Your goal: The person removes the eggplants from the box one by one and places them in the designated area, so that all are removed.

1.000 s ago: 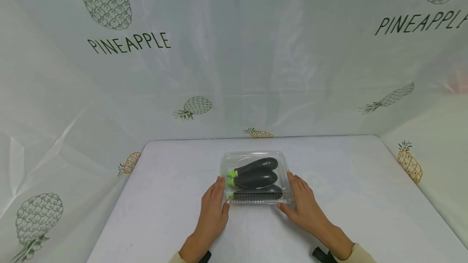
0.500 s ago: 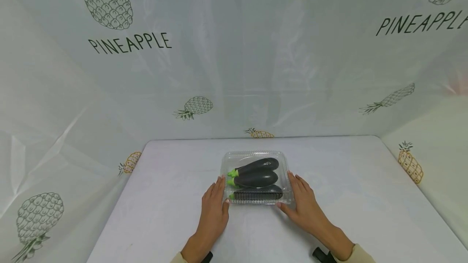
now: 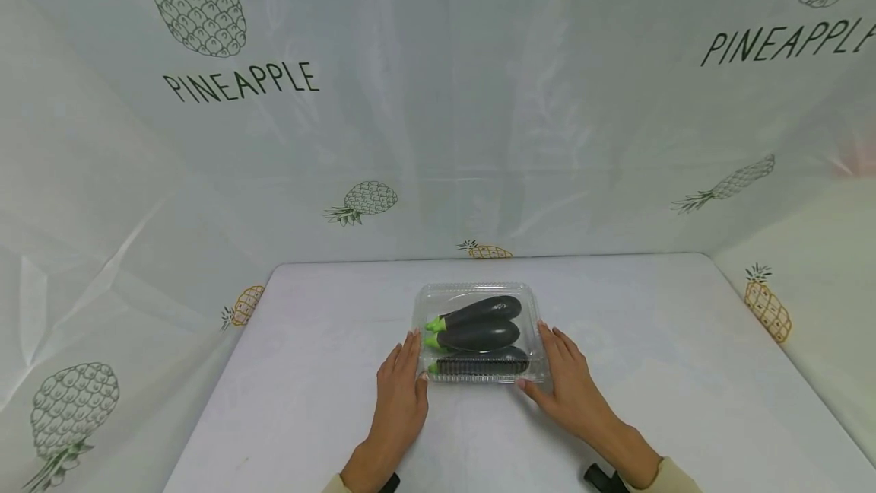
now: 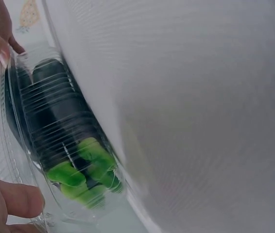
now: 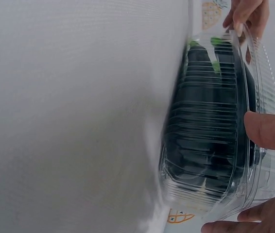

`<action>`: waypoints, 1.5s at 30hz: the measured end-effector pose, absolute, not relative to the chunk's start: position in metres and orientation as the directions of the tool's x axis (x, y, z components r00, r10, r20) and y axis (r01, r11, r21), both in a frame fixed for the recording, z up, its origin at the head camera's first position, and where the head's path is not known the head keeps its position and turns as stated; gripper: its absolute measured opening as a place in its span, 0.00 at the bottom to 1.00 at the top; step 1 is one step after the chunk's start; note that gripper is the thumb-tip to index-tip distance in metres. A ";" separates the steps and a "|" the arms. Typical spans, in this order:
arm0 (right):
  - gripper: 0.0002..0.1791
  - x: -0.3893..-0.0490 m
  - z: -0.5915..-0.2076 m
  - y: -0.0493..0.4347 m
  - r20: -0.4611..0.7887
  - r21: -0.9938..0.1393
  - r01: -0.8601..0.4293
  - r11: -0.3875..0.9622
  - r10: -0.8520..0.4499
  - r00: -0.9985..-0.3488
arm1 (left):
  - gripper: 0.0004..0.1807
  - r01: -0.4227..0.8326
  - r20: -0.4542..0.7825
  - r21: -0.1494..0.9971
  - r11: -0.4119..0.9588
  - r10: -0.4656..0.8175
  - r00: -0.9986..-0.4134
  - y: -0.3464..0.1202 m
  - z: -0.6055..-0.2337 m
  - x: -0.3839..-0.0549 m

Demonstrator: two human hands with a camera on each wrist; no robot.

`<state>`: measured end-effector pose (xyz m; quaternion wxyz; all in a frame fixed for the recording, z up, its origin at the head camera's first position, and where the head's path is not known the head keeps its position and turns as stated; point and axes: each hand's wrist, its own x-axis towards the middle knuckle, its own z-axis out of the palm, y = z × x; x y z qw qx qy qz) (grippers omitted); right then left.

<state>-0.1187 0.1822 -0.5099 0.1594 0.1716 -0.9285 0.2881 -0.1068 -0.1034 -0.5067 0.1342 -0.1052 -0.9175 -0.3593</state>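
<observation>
A clear plastic clamshell container (image 3: 472, 293) sits on the white table with its lid down. Inside lie three eggplants (image 3: 479, 335) with green stem ends to the left; in the head view the nearest shows through the ribbed front wall. My left hand (image 3: 399, 398) lies along the container's left side, fingers straight, thumb (image 4: 23, 200) at the front left corner of the rim. On the opposite side, my right hand (image 3: 573, 386) rests with extended fingers, its thumb (image 5: 264, 130) touching the front rim. Both wrist views show the eggplants behind the ribbed plastic.
The white table (image 3: 328, 310) extends on both sides of the container. A pale curtain (image 3: 479, 97) printed with pineapples hangs behind the table and along its sides. Dark wrist straps (image 3: 605, 478) show at the bottom of the head view.
</observation>
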 end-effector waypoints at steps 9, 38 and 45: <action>0.52 -0.118 -0.509 0.183 0.388 -0.474 -0.409 0.780 -0.232 -0.892 | 0.31 0.302 0.368 0.541 0.785 0.102 -0.924 -0.104 -0.509 -0.108; 0.40 -0.117 -0.513 0.181 0.514 -0.315 -0.460 0.830 -0.259 -0.818 | 0.33 0.287 0.341 0.570 0.770 0.097 -0.935 -0.104 -0.507 -0.108; 0.37 -0.114 -0.512 0.178 0.486 -0.308 -0.431 0.848 -0.249 -0.838 | 0.33 0.283 0.336 0.570 0.771 0.096 -0.937 -0.104 -0.507 -0.107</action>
